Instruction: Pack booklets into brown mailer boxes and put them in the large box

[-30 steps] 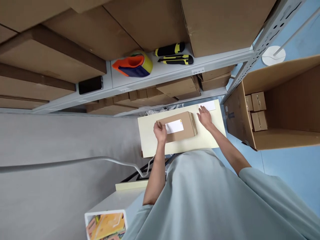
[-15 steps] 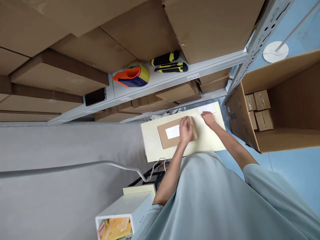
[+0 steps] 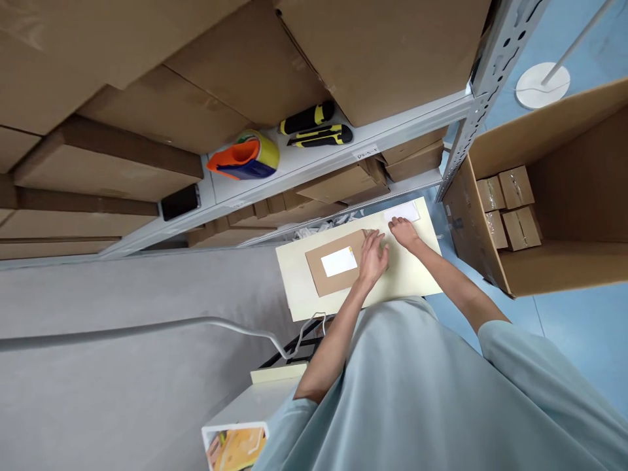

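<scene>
A flat brown cardboard box point(image 3: 324, 283) lies on the cream tabletop point(image 3: 304, 304), with a white label point(image 3: 338, 262) on its top. A small orange-yellow dot point(image 3: 350, 249) shows at the label's upper right corner. My left hand point(image 3: 373, 258) rests over the box's right end, fingers stretched and slightly apart, hiding that end. Close to a white sheet or pad point(image 3: 405, 210) at the table's far right, my right hand point(image 3: 403, 232) is closed with its fingertips curled together. Whatever those fingers may pinch is hidden.
A metal shelf point(image 3: 289, 171) ahead bears cartons, a tape roll in an orange and blue holder point(image 3: 248, 157), and two utility knives point(image 3: 318, 135). At right stands a large open carton point(image 3: 564, 261) with several small boxes inside. A grey cable point(image 3: 196, 320) runs along the left.
My left hand has shifted right along the box, uncovering the whole label and its orange-yellow dot. My right hand stays by the white sheet; the yellow bit at its fingertips no longer shows.
</scene>
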Tool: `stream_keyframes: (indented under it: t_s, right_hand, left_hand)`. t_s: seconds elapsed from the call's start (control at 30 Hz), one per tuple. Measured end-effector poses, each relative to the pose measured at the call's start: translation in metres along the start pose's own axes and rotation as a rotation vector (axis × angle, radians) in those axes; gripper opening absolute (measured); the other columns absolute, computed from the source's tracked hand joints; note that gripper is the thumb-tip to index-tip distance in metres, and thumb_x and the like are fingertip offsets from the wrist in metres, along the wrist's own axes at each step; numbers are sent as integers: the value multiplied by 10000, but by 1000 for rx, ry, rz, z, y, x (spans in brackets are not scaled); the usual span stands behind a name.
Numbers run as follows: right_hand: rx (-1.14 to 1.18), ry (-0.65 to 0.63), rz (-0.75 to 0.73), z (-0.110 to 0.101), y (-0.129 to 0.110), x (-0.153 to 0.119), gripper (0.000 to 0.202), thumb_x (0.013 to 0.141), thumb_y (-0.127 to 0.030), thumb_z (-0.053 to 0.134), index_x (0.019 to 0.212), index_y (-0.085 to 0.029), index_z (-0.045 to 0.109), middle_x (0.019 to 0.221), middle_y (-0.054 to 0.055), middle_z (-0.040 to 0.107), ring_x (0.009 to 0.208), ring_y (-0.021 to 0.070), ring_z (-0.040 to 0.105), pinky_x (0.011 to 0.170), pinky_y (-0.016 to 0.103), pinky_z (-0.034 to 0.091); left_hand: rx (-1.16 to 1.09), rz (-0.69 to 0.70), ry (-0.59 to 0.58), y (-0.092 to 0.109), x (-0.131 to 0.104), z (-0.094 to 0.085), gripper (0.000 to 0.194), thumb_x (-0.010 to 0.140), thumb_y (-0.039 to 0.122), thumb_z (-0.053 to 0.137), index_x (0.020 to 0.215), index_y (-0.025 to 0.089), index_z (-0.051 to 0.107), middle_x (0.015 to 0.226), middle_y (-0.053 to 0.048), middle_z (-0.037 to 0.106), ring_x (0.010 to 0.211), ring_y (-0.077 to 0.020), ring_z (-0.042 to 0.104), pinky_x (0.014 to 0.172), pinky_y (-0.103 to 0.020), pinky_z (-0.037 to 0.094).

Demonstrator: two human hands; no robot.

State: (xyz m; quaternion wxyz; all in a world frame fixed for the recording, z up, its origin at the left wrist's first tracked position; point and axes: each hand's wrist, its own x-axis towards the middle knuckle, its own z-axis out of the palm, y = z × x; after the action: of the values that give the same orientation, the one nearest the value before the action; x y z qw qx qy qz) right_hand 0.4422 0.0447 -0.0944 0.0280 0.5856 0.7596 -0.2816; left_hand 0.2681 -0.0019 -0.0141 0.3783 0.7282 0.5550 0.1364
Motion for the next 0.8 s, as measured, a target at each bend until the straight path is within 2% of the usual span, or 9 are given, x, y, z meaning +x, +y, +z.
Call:
stream_keyframes:
  t_s: [0.1, 0.23, 0.43, 0.5, 0.6, 0.7, 0.8]
  right_hand:
    - [-18, -15, -13, -1, -3, 0, 518, 1033, -32, 326, 1439, 18, 644, 1381, 323, 656, 1213, 364, 634, 1003, 457, 482]
    - [-32, -49, -60, 0, -6, -2, 465, 1029, -45, 373, 1391, 24, 657, 1377, 326, 647, 1201, 374, 631, 969, 457, 497]
    - [-21, -62, -81, -1, -8, 0, 491, 985, 11, 361, 1381, 6, 653, 1326, 305, 665, 1110, 351, 653, 932, 445, 497]
    - [-4, -62, -66, -5, -9, 1, 478, 980, 23, 364, 1347, -10, 669, 1294, 290, 679, 1085, 340, 665, 912, 430, 503]
    - [23, -55, -35, -16, -7, -1, 433, 1020, -12, 381, 1339, -36, 673, 1294, 269, 686, 1089, 320, 682, 876, 397, 519]
    - [136, 95, 114, -33, 2, -9, 402, 1099, -117, 374, 1371, -98, 670, 1367, 233, 671, 1118, 296, 689, 872, 370, 527]
    - [409, 401, 373, -46, 25, -20, 417, 1166, -275, 350, 1343, -181, 716, 1347, 153, 710, 1049, 251, 717, 893, 335, 522]
  left_hand:
    - [77, 31, -57, 0, 10, 5, 460, 1060, 327, 534, 1479, 168, 639, 1622, -194, 564, 1587, -363, 449, 1352, -597, 319]
    - [196, 39, -119, 0, 25, 15, 506, 1035, 242, 544, 1531, 146, 578, 1633, -191, 566, 1588, -354, 458, 1337, -584, 358]
    - [257, 7, -112, -1, 44, 29, 577, 1013, 219, 591, 1577, 128, 508, 1646, -238, 539, 1573, -366, 487, 1323, -581, 386]
    - [246, 2, -79, -1, 47, 33, 613, 1013, 230, 587, 1603, 124, 463, 1690, -250, 479, 1610, -366, 439, 1333, -581, 371]
    - [233, 25, -8, 0, 48, 39, 715, 1005, 228, 567, 1670, 93, 340, 1787, -268, 301, 1694, -360, 282, 1371, -573, 300]
    - [226, 37, 36, 0, 51, 44, 821, 1002, 222, 545, 1725, 63, 189, 1843, -268, 112, 1740, -348, 100, 1408, -556, 201]
    - [226, 40, -24, 0, 60, 52, 884, 994, 212, 539, 1754, 105, 100, 1864, -222, 37, 1745, -326, 6, 1418, -555, 157]
